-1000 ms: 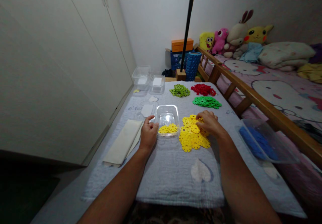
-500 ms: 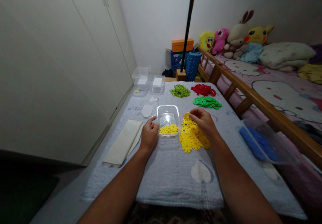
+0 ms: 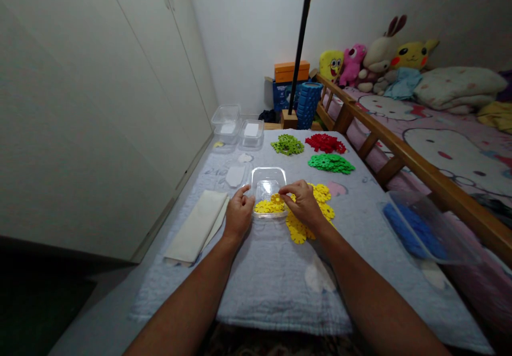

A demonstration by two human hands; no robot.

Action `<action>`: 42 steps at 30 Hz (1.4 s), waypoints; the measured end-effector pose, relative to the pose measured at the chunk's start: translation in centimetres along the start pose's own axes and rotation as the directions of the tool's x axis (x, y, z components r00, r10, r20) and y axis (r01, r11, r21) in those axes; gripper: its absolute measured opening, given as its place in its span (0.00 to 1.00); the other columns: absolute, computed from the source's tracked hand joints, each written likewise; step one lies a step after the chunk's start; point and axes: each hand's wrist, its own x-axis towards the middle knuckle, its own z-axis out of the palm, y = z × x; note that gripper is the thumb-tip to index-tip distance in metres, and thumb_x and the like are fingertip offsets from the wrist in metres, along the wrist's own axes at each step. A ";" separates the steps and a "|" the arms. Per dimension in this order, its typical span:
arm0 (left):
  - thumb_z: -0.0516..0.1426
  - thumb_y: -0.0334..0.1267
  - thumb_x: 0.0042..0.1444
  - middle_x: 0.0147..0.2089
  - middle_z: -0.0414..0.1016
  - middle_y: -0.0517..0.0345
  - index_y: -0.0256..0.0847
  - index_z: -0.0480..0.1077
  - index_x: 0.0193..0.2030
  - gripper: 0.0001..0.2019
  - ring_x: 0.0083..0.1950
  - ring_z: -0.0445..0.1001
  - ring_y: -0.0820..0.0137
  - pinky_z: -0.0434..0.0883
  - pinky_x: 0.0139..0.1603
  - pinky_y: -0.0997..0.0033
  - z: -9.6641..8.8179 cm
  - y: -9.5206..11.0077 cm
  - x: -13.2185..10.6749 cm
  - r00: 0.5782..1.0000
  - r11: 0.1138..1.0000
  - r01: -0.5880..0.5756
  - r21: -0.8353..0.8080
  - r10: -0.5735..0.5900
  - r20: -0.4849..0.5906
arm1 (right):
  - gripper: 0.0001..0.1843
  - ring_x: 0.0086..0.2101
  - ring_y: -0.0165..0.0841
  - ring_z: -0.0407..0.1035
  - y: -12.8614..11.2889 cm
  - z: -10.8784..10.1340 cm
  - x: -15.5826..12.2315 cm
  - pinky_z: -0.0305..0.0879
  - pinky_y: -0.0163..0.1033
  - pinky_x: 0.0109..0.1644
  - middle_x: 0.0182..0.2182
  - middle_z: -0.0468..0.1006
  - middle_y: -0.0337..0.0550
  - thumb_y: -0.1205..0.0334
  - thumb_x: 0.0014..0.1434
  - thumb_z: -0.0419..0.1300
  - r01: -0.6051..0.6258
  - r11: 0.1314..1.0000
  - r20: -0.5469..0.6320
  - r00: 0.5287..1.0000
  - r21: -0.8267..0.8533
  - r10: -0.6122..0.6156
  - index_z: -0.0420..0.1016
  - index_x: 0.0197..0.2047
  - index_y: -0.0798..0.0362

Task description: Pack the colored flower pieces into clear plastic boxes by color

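Observation:
A clear plastic box (image 3: 267, 177) sits on the pale blue cloth (image 3: 276, 270), with several yellow snowflake discs in its near end. My left hand (image 3: 238, 215) grips the box's near left corner, fingers curled on the rim. Over the box's near right edge, my right hand (image 3: 302, 205) pinches yellow discs (image 3: 277, 200). A loose pile of yellow discs (image 3: 320, 201) lies on the cloth right of the box, partly hidden by that hand.
Farther back lie piles of light green (image 3: 287, 144), red (image 3: 324, 143) and green (image 3: 331, 162) discs. Empty clear boxes (image 3: 238, 127) stand at the far left. A folded white cloth (image 3: 198, 226) lies left; a box of blue discs (image 3: 416, 228) right, by the wooden bed rail (image 3: 404, 151).
My right hand lifted from the yellow pile with discs pinched and moved left over the clear box. My left hand stayed on the box corner.

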 end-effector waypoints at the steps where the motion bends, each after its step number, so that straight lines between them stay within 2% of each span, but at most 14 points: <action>1: 0.57 0.45 0.54 0.22 0.55 0.70 0.31 0.72 0.58 0.27 0.24 0.57 0.74 0.56 0.28 0.74 0.0 0.1 0.0 1.000 1.000 0.003 0.004 -0.002 -0.001 | 0.08 0.45 0.41 0.68 0.2 0.0 0.0 0.58 0.50 0.55 0.40 0.83 0.44 0.67 0.60 0.61 0.018 1.000 -0.018 1.000 -0.013 -0.019 0.82 0.40 0.46; 4: 0.57 0.46 0.54 0.22 0.55 0.70 0.31 0.72 0.58 0.28 0.25 0.57 0.74 0.56 0.28 0.74 0.0 0.1 0.0 1.000 1.000 0.005 0.007 -0.005 0.000 | 0.10 0.50 0.42 0.67 1.2 -0.4 0.2 0.57 0.50 0.57 0.47 0.82 0.44 0.67 0.61 0.60 0.068 0.997 -0.101 0.992 -0.027 -0.070 0.81 0.42 0.47; 6: 0.56 0.46 0.55 0.23 0.55 0.70 0.31 0.72 0.59 0.28 0.25 0.57 0.74 0.56 0.29 0.74 0.0 -0.1 0.0 1.000 1.000 -0.001 0.010 0.001 0.001 | 0.10 0.51 0.43 0.67 2.2 -1.2 0.5 0.57 0.51 0.58 0.48 0.81 0.45 0.65 0.62 0.59 0.067 0.997 -0.163 0.984 -0.043 -0.073 0.81 0.42 0.47; 9: 0.56 0.46 0.55 0.23 0.55 0.70 0.31 0.72 0.59 0.28 0.25 0.57 0.74 0.56 0.29 0.74 0.0 -0.3 0.1 1.000 1.000 -0.012 0.013 0.012 -0.001 | 0.09 0.51 0.43 0.68 4.2 -2.6 0.9 0.56 0.52 0.60 0.48 0.80 0.46 0.63 0.61 0.58 0.023 0.997 -0.247 0.968 -0.079 -0.042 0.80 0.40 0.47; 12: 0.57 0.46 0.55 0.22 0.55 0.70 0.31 0.72 0.59 0.28 0.25 0.56 0.74 0.56 0.28 0.74 0.0 -0.3 0.1 1.000 1.000 -0.009 0.002 0.009 -0.003 | 0.10 0.52 0.44 0.68 6.6 -3.9 1.1 0.56 0.53 0.61 0.48 0.80 0.47 0.62 0.60 0.58 -0.081 0.987 -0.298 0.954 -0.137 0.037 0.80 0.40 0.48; 15: 0.57 0.46 0.55 0.23 0.53 0.70 0.30 0.72 0.59 0.28 0.24 0.55 0.74 0.55 0.28 0.74 0.0 -0.3 0.1 1.000 1.000 0.000 -0.010 0.000 -0.001 | 0.11 0.51 0.46 0.68 8.8 -4.8 1.1 0.57 0.54 0.60 0.47 0.80 0.50 0.61 0.59 0.57 -0.230 0.949 -0.288 0.944 -0.218 0.163 0.81 0.40 0.49; 20: 0.58 0.46 0.53 0.22 0.53 0.71 0.32 0.73 0.58 0.28 0.24 0.55 0.74 0.56 0.28 0.74 0.1 -0.3 0.1 1.000 0.999 0.006 -0.042 -0.007 -0.005 | 0.14 0.48 0.48 0.69 11.0 -5.1 0.7 0.60 0.53 0.55 0.47 0.79 0.53 0.58 0.57 0.59 -0.368 0.851 -0.136 0.930 -0.375 0.342 0.83 0.43 0.50; 24: 0.58 0.47 0.52 0.22 0.54 0.71 0.33 0.73 0.57 0.28 0.24 0.56 0.74 0.55 0.27 0.74 0.1 -0.4 0.1 1.000 0.998 0.024 -0.060 -0.024 -0.008 | 0.15 0.46 0.45 0.70 11.2 -4.9 0.4 0.62 0.47 0.51 0.45 0.80 0.52 0.59 0.54 0.62 -0.370 0.799 -0.070 0.920 -0.474 0.384 0.83 0.45 0.49; 30: 0.58 0.46 0.54 0.23 0.54 0.70 0.32 0.72 0.58 0.28 0.24 0.55 0.75 0.55 0.27 0.74 0.1 -0.5 0.1 1.000 0.998 0.023 -0.063 -0.023 0.009 | 0.10 0.43 0.38 0.72 10.4 -5.3 0.7 0.63 0.39 0.48 0.40 0.82 0.48 0.64 0.56 0.59 -0.281 0.848 0.038 0.942 -0.449 0.332 0.82 0.37 0.52; 37: 0.58 0.45 0.53 0.23 0.55 0.70 0.33 0.73 0.58 0.27 0.24 0.56 0.74 0.56 0.27 0.74 0.0 -0.7 0.2 1.000 0.998 0.015 -0.056 -0.014 0.003 | 0.12 0.35 0.36 0.73 9.2 -6.1 0.9 0.63 0.37 0.40 0.34 0.83 0.45 0.63 0.55 0.57 -0.310 0.868 0.041 0.935 -0.389 0.353 0.83 0.33 0.51; 42: 0.57 0.45 0.54 0.23 0.55 0.70 0.32 0.72 0.58 0.27 0.25 0.56 0.74 0.56 0.28 0.74 0.1 -0.5 0.2 1.000 0.999 0.011 -0.052 -0.011 0.001 | 0.14 0.36 0.36 0.73 9.0 -5.8 1.0 0.63 0.38 0.42 0.34 0.83 0.46 0.63 0.56 0.55 -0.275 0.898 -0.007 0.957 -0.344 0.290 0.83 0.34 0.52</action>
